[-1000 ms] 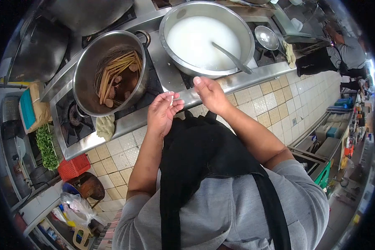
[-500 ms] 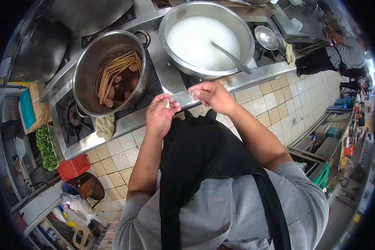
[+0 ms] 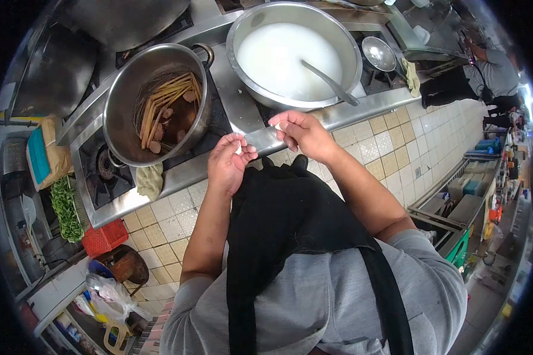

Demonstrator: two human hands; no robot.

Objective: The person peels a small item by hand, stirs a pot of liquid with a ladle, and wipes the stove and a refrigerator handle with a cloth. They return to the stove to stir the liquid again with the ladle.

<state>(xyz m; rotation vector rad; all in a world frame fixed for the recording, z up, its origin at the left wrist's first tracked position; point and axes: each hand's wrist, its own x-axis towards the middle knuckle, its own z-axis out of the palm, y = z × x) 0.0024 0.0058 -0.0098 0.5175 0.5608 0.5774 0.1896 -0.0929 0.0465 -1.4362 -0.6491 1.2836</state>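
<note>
My left hand (image 3: pixel 226 165) pinches a small white piece (image 3: pixel 238 149) in front of the stove's edge. Level with it, my right hand (image 3: pixel 305 135) has thumb and fingers closed on another small white piece (image 3: pixel 278 126); what kind they are I cannot make out. A large steel basin (image 3: pixel 236 62) of cloudy white liquid stands just beyond my right hand, with a ladle (image 3: pixel 331 84) leaning over its rim. To the left, a deep steel pot (image 3: pixel 119 97) holds yellowish stalks (image 3: pixel 170 94), several reddish-brown round pieces and dark liquid.
The steel stove edge (image 3: pixel 177 186) runs between me and the pots, with a cloth (image 3: pixel 150 180) hanging over it. At far left are leafy greens (image 3: pixel 66 208) and a red basket (image 3: pixel 104 236). A strainer (image 3: pixel 379 54) sits at right; another person (image 3: pixel 497 74) stands farther off.
My right hand has turned slightly, and a white piece now shows at its fingertips. My left hand stays almost still.
</note>
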